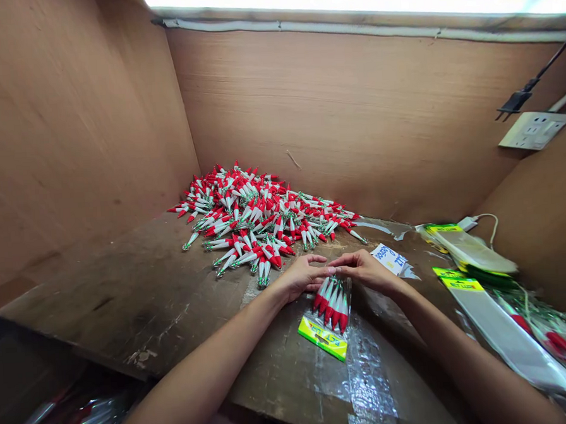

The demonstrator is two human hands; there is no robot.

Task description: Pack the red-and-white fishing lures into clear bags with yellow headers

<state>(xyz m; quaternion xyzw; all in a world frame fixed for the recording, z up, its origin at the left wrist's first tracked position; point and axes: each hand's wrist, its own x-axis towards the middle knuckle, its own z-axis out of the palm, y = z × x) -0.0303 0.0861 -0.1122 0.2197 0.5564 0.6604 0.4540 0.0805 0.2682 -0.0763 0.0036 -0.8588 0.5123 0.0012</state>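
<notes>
The bag [330, 311] lies flat on the table [140, 295] just below your fingertips, its yellow header toward you and its open end under your fingers. A row of red-and-white lures [332, 301] already sits inside it, red ends pointing at the header.

Your left hand [303, 275] and right hand [366, 269] meet at that open end. The fingers of both are nearly closed, pinching the clear film at the mouth, and neither holds a loose lure.

By the look of it, this bag is loaded and only its mouth is left to close.

Beyond your fingers a large pile [259, 219] of loose lures waits, so most of the packing appears undone. Right of your right fingers lie empty bags [469, 246], and nearer you on that side, filled bags [555, 337].
</notes>
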